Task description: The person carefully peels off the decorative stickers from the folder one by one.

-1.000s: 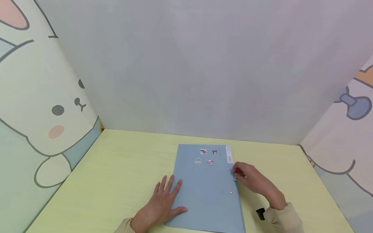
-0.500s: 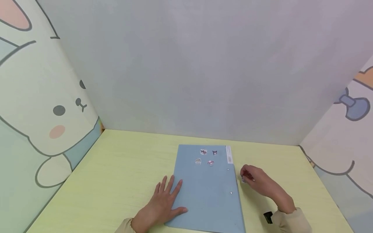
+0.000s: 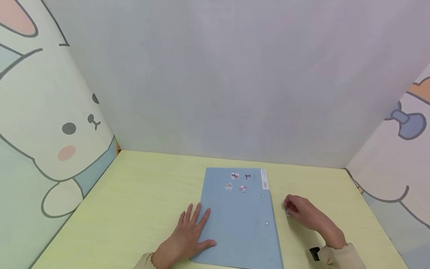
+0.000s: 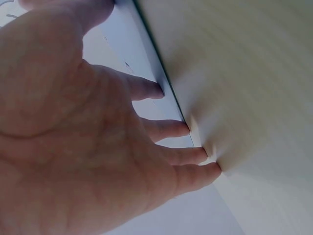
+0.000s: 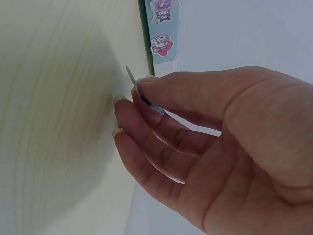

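- a small sticker (image 5: 145,101) was pinched between the thumb and fingers of the right hand (image 3: 307,216), to the right of the blue folder (image 3: 240,231), apart from it; its printed face could not be made out.
- the sticker looked bent, so a harder squeeze might have creased it; too slack a pinch might have dropped it, and a tacky back could have stuck it to the skin.
- four stickers (image 3: 234,176) lay on the folder's far part, a white label (image 3: 264,178) at its far right corner, two small studs (image 3: 263,195) along its right side.
- the left hand (image 3: 184,235) grasped nothing; its fingers were spread, and it rested across the folder's left edge. had that pressure eased or pushed sideways, the folder might have slid.
- beneath was the pale counter (image 3: 151,179); a grey backdrop (image 3: 215,74) stood beyond its far edge.
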The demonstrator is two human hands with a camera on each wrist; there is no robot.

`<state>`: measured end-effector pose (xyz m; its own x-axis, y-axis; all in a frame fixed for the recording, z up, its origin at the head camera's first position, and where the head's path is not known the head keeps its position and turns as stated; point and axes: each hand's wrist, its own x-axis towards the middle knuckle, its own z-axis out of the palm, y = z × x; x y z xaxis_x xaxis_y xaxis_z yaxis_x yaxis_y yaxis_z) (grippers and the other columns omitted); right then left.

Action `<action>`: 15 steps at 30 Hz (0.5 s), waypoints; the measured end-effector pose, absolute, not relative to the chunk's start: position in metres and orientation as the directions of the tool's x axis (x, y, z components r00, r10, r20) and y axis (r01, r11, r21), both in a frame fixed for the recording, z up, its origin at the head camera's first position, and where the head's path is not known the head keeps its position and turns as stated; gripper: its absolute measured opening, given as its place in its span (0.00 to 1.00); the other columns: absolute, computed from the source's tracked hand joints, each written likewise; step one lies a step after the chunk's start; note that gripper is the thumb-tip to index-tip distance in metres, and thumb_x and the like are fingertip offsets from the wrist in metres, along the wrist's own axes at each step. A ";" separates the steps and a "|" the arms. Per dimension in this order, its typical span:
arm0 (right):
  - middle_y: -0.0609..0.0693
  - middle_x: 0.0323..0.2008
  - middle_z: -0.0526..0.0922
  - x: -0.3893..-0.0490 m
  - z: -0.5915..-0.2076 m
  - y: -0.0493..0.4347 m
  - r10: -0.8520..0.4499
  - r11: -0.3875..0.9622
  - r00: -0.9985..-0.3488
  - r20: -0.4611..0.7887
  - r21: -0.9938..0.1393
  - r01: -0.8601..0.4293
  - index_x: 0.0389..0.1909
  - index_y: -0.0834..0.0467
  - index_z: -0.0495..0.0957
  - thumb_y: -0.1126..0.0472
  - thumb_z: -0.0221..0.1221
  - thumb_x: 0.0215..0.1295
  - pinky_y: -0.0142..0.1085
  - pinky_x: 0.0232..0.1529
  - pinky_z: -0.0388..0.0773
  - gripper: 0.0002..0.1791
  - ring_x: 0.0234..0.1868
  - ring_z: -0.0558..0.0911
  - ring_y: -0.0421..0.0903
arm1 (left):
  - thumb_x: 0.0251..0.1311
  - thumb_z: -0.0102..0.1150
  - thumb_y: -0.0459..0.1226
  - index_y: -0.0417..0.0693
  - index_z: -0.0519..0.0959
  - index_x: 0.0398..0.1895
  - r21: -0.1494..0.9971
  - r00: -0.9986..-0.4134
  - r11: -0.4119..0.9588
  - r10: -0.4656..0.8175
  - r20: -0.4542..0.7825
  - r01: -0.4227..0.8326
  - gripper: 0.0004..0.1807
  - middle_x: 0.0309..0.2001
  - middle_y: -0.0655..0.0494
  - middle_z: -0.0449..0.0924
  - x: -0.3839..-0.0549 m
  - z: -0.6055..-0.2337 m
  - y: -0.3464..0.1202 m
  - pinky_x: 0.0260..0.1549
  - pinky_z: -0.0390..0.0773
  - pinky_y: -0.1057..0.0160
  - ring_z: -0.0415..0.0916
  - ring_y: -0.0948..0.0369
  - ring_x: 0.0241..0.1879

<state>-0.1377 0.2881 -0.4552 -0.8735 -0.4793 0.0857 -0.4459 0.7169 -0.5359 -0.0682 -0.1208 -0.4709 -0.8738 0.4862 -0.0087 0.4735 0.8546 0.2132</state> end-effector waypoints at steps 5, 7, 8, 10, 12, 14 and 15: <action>0.44 0.30 0.75 -0.137 -0.457 0.290 -0.476 0.721 -0.877 0.070 -0.540 -0.434 0.34 0.60 0.74 0.78 0.62 0.61 0.34 0.32 0.73 0.11 0.32 0.70 0.36 | 0.62 0.57 0.68 0.42 0.65 0.76 0.184 -0.873 0.858 0.487 -0.001 0.479 0.50 0.74 0.33 0.59 -0.069 -0.474 -0.121 0.61 0.67 0.33 0.58 0.31 0.71; 0.44 0.31 0.75 -0.137 -0.457 0.290 -0.474 0.727 -0.878 0.062 -0.534 -0.430 0.34 0.60 0.74 0.78 0.63 0.61 0.35 0.33 0.73 0.12 0.33 0.70 0.36 | 0.62 0.57 0.68 0.42 0.65 0.76 0.177 -0.872 0.858 0.489 0.006 0.483 0.50 0.74 0.33 0.60 -0.069 -0.475 -0.121 0.61 0.67 0.33 0.58 0.31 0.71; 0.45 0.31 0.75 -0.137 -0.457 0.290 -0.473 0.730 -0.879 0.063 -0.531 -0.430 0.34 0.60 0.73 0.78 0.63 0.60 0.35 0.33 0.73 0.12 0.33 0.71 0.37 | 0.62 0.57 0.68 0.42 0.65 0.76 0.177 -0.872 0.857 0.490 0.009 0.484 0.50 0.74 0.33 0.60 -0.068 -0.474 -0.121 0.61 0.67 0.34 0.59 0.31 0.71; 0.45 0.31 0.75 -0.137 -0.456 0.289 -0.467 0.735 -0.882 0.066 -0.524 -0.429 0.34 0.60 0.73 0.79 0.63 0.60 0.35 0.33 0.74 0.13 0.33 0.71 0.37 | 0.62 0.57 0.68 0.42 0.65 0.76 0.181 -0.871 0.856 0.491 0.013 0.485 0.50 0.73 0.33 0.60 -0.068 -0.474 -0.121 0.60 0.67 0.33 0.59 0.31 0.71; 0.45 0.30 0.74 -0.136 -0.456 0.289 -0.465 0.739 -0.882 0.074 -0.516 -0.433 0.33 0.60 0.73 0.79 0.63 0.60 0.35 0.33 0.73 0.12 0.33 0.70 0.38 | 0.62 0.57 0.67 0.42 0.65 0.76 0.186 -0.871 0.855 0.491 0.010 0.484 0.50 0.74 0.32 0.60 -0.068 -0.473 -0.121 0.60 0.67 0.33 0.59 0.31 0.71; 0.45 0.30 0.74 -0.136 -0.455 0.288 -0.458 0.744 -0.885 0.079 -0.510 -0.431 0.33 0.60 0.74 0.79 0.63 0.59 0.36 0.33 0.74 0.12 0.33 0.71 0.38 | 0.62 0.58 0.67 0.42 0.65 0.76 0.194 -0.872 0.855 0.489 0.006 0.481 0.49 0.74 0.32 0.60 -0.068 -0.471 -0.121 0.60 0.67 0.32 0.58 0.30 0.71; 0.45 0.30 0.74 -0.136 -0.455 0.288 -0.456 0.746 -0.886 0.078 -0.509 -0.429 0.33 0.60 0.74 0.79 0.63 0.59 0.36 0.33 0.74 0.12 0.33 0.71 0.38 | 0.62 0.58 0.67 0.42 0.65 0.76 0.200 -0.873 0.855 0.488 0.001 0.479 0.50 0.74 0.32 0.60 -0.068 -0.471 -0.120 0.61 0.66 0.32 0.58 0.30 0.71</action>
<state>-0.1358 0.2881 -0.4546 -0.8864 -0.4563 0.0780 -0.4289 0.7463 -0.5090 -0.0682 -0.1203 -0.4711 -0.8726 0.4884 0.0009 0.4787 0.8549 0.1999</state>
